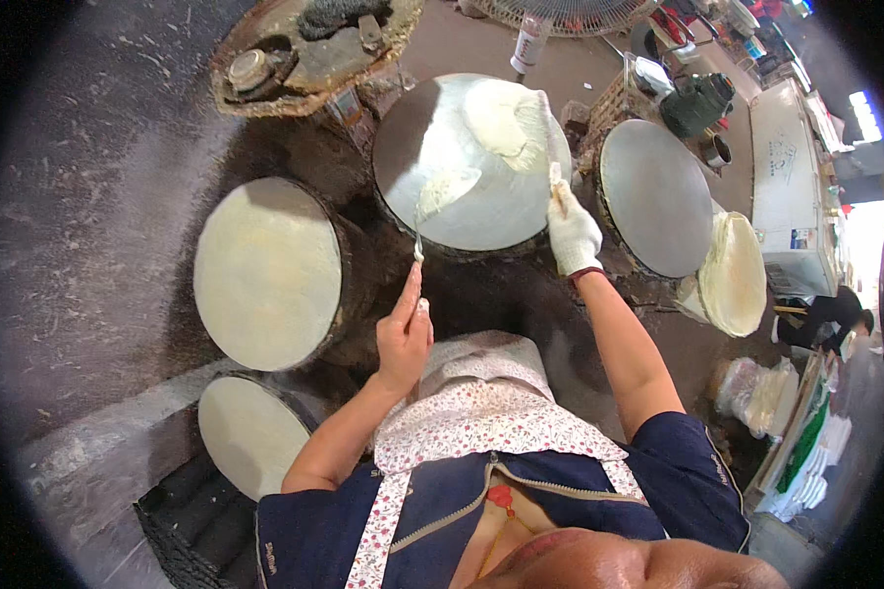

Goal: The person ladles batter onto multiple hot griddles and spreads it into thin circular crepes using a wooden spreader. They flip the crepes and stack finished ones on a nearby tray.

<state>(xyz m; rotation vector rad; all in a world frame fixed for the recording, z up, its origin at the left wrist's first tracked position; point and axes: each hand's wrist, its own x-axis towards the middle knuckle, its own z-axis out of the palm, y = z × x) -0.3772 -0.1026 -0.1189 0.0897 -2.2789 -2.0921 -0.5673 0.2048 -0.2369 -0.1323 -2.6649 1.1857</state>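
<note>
A round griddle (479,213) stands before me, with a mound of pale batter (497,121) on its far part and a smaller smear of batter (448,190) nearer its left front. A strand of batter runs from that smear over the rim to the fingertips of my left hand (404,335), which is bare, smeared at the fingers and holds no tool that I can see. My right hand (574,232), in a white knit glove, grips the handle of a long, thin scraper (549,132). Its blade lies along the right side of the mound.
Round griddles with a pale layer stand at the left (269,272) and lower left (250,434). At the right are a bare griddle (656,199) and a stack of thin flatbreads (737,272). A fan (567,11) is beyond, near a dark green container (696,103) and a white chest (788,177).
</note>
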